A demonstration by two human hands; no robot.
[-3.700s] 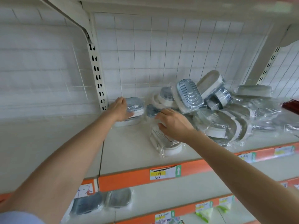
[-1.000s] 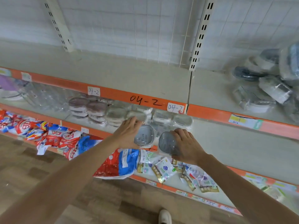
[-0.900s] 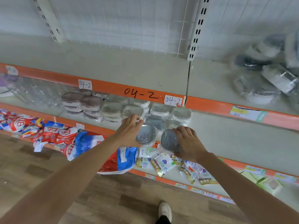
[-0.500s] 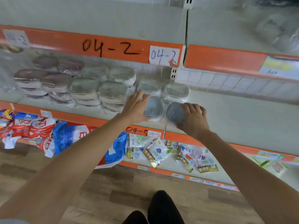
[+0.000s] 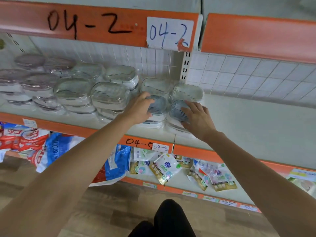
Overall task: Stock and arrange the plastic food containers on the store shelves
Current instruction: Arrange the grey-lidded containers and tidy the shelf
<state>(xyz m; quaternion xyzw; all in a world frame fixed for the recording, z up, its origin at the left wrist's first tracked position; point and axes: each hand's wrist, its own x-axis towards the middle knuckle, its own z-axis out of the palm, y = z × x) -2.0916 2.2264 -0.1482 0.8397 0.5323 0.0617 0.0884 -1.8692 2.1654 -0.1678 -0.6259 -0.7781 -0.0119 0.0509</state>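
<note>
**Shelf 04-5: two containers being set down at the row's right end**

Step in hand, as judged: placement. Left hand [image 5: 140, 109] grips one blue-lidded container [image 5: 158, 104]; right hand [image 5: 196, 117] grips a second container [image 5: 177, 110]. Both sit at the shelf [image 5: 248, 124] front, each apparently atop a lower pack.

Next move calls for letting go, then squaring both against the row behind.

Count: blue-lidded, 2; clear-lidded directly behind, 2; stacked containers to the left, roughly 8 stacks, blurred at far left.
</note>
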